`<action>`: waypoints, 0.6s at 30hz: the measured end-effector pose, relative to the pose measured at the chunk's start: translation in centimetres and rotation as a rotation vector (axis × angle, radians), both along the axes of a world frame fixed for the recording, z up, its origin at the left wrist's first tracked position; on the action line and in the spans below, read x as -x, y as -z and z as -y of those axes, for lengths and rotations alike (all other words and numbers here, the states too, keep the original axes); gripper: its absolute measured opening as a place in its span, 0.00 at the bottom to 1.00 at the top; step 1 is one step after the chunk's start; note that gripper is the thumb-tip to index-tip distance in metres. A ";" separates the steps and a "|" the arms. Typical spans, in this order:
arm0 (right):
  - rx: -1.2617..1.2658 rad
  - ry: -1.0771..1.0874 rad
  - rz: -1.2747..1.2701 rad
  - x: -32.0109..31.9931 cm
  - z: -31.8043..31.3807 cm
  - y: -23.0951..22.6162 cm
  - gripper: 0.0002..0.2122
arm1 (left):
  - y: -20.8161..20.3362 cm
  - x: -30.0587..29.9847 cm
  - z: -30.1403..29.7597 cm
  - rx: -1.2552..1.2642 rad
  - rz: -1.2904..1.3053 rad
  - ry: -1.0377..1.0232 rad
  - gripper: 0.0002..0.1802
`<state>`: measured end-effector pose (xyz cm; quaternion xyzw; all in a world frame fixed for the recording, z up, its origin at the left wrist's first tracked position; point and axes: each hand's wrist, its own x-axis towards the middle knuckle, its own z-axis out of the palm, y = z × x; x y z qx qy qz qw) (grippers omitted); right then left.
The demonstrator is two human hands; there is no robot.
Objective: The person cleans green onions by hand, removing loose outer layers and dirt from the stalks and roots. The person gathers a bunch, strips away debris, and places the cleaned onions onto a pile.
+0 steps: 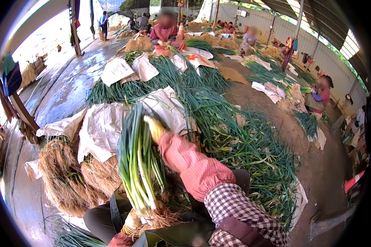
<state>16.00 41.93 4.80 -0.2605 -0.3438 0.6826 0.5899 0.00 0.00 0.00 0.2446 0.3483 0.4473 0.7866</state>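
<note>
A thick bunch of green onions [136, 164] stands in front of me, tilted, with its leaves pointing away and its white stems and brown roots [158, 218] near my lap. My left hand [132, 223], in a yellow glove, is closed round the root end; its fingers are partly hidden by stems and roots. Reaching forward in a pink checked sleeve, my right hand [156, 129], also yellow-gloved, is closed at the right side of the upper leaves. The leaves hide some of its fingers. A few thinner green onions [157, 166] hang beside the main bunch.
Root-end bundles [64, 181] lie at left under pale sacks [101, 131]. Loose green leaves [255, 164] cover the ground at right. Beyond is a long heap of green onions [165, 78], with a seated person [167, 35] behind it. An orange cone [352, 181] is at far right.
</note>
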 end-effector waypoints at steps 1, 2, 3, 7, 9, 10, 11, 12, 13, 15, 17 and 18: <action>-0.031 0.029 -0.010 -1.3 -0.1 -2.0 0.23 | -5.9 -1.2 -0.7 -0.073 -0.117 -0.049 0.26; 0.119 -0.095 -0.152 4.0 3.9 -6.5 0.21 | -8.0 1.7 0.6 -0.049 -0.139 -0.161 0.25; 0.164 -0.101 0.039 2.0 6.1 -5.0 0.26 | -4.5 -2.7 2.3 -0.044 0.124 -0.144 0.23; 0.255 -0.004 0.587 -9.4 14.5 -4.0 0.45 | -6.9 -4.9 -4.6 -0.044 0.086 -0.105 0.09; 0.410 -0.450 0.469 -10.6 20.6 -1.9 0.44 | -7.6 -6.3 -6.1 0.218 0.241 -0.263 0.09; 0.468 -0.653 0.333 -11.1 22.3 0.0 0.45 | -9.3 -7.3 -6.2 0.156 0.195 -0.205 0.11; 0.469 -0.745 0.238 -10.3 23.7 1.6 0.44 | -10.8 -7.8 -6.0 0.092 0.142 -0.152 0.13; 0.427 -0.788 0.083 -8.7 23.7 1.5 0.41 | -8.0 -6.6 -6.9 0.337 0.553 -0.099 0.14; 0.397 -0.811 -0.078 -7.5 24.0 1.5 0.37 | -7.4 -6.9 -7.2 0.316 0.391 -0.039 0.14; 0.333 -0.834 -0.395 -6.6 24.4 0.8 0.31 | -7.4 -8.0 -7.1 0.106 0.039 0.146 0.13; 0.266 -0.824 -0.621 -7.6 25.4 -4.6 0.32 | -9.6 -8.6 -7.1 0.017 -0.070 0.250 0.11; 0.172 -0.776 -0.650 -8.2 25.2 -5.6 0.32 | -10.7 -8.5 -7.9 -0.005 -0.082 0.313 0.10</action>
